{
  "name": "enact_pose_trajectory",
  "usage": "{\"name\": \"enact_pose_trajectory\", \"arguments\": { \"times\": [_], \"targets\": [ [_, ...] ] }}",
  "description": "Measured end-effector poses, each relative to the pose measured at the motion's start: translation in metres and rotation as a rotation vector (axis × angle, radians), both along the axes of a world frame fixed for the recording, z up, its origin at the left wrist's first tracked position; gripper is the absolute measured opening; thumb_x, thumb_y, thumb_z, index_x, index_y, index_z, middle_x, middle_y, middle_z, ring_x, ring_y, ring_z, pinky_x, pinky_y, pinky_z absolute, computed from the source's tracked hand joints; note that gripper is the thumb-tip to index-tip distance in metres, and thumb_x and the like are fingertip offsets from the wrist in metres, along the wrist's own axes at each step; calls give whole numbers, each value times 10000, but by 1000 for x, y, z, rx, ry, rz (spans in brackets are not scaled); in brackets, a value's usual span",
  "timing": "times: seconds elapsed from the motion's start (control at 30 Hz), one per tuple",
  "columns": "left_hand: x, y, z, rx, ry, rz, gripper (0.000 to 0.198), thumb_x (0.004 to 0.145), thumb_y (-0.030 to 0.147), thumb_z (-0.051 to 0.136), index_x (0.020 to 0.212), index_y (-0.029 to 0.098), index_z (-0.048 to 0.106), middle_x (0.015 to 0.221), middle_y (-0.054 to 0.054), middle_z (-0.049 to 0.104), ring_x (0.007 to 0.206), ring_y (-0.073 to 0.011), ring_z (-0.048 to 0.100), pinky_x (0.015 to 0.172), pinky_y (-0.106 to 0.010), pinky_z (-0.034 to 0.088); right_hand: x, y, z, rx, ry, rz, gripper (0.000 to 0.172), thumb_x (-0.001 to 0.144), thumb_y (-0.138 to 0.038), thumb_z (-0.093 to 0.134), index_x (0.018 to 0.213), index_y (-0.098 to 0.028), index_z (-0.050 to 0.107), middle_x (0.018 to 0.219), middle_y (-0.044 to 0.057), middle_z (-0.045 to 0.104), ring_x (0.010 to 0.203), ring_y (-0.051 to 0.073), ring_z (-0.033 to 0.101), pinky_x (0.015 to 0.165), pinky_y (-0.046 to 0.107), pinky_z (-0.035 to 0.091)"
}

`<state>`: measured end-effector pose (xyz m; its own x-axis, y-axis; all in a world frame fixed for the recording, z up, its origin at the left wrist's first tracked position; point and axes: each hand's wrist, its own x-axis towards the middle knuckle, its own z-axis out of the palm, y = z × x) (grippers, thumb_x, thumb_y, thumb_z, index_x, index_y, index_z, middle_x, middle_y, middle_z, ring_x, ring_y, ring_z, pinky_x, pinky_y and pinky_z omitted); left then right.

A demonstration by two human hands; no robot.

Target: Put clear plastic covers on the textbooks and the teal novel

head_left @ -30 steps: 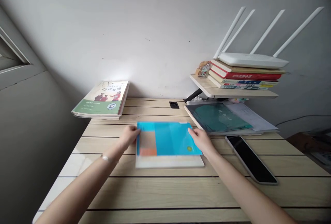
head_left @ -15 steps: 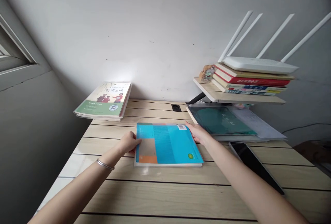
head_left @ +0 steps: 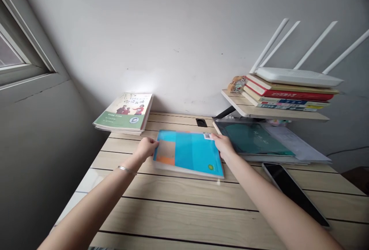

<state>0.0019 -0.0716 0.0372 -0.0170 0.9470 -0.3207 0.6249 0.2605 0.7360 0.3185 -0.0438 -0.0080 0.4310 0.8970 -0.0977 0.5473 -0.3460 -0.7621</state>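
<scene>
Two bare hands on the go here, and both are on the one book in play: a flat, bright blue softcover book [head_left: 188, 154] with an orange-and-tan block on its cover and a small barcode label [head_left: 206, 136] at the top corner. The left hand [head_left: 147, 148] is clamped on the book's left edge, the right hand [head_left: 223, 146] is clamped at its far right corner, and the two hands are well apart with the book between them. The book sits slightly skewed, near the middle of the pale wood-striped tabletop [head_left: 173, 207]. A thin silver bracelet [head_left: 125, 170] circles the left wrist. Over to the left, against the wall, lies one pile of green-and-cream covered books [head_left: 123, 111], and I can't count its thin layers. To the right of the right hand lies one dark teal folder [head_left: 253, 139], partly on top of white papers [head_left: 300, 144], with one black smartphone [head_left: 291, 192] lying face up just in front. Above them, a pale wooden shelf [head_left: 259, 110] carries four stacked books [head_left: 288, 98], and on top sits one white router [head_left: 296, 77] with four white antennas [head_left: 317, 45].
</scene>
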Motion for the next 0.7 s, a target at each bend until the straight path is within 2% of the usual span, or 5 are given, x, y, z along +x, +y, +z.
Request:
{"name": "enact_pose_trajectory", "arguments": {
  "times": [0.17, 0.33, 0.43, 0.57, 0.7],
  "targets": [
    [5, 12, -6, 118, 165, 8, 251, 819, 283, 525, 594, 175, 547, 536, -9, 547, 557, -155, 577, 554, -235, 426, 2, 4, 12, -100, -204, 34, 292, 832, -341, 545, 772, -102, 702, 710, 122, 695, 749, 246, 670, 615, 270, 467],
    [6, -16, -23, 229, 327, -80, 238, 850, 262, 511, 688, 140, 636, 925, -126, 630, 857, -216, 627, 831, -291, 434, -14, -11, 32, -178, -547, 119, 322, 812, -262, 605, 1078, -80, 615, 1107, 233, 623, 1008, 313, 618, 773, 360, 464],
    [6, -26, -27, 255, 399, -95, 284, 889, 252, 445, 809, 109, 677, 1028, -171, 600, 1002, -267, 593, 917, -343, 394, -40, -13, 43, -125, -846, 311, 339, 858, -286, 555, 1157, -127, 576, 1259, 208, 531, 1109, 316, 554, 831, 381, 450],
    [7, -24, -25, 201, 428, -79, 307, 890, 287, 444, 826, 117, 692, 1072, -180, 599, 1070, -306, 562, 894, -374, 407, -76, 4, 46, 51, -732, 579, 378, 942, -371, 399, 1209, -162, 567, 1325, 148, 501, 1181, 267, 495, 941, 347, 396],
    [8, -14, -21, 125, 379, -45, 287, 871, 324, 470, 772, 164, 687, 1043, -129, 639, 1004, -249, 607, 821, -310, 435, -104, 37, 43, -13, -569, 636, 406, 977, -358, 285, 1172, -184, 595, 1266, 115, 566, 1174, 226, 501, 949, 314, 378]
  ]
}}
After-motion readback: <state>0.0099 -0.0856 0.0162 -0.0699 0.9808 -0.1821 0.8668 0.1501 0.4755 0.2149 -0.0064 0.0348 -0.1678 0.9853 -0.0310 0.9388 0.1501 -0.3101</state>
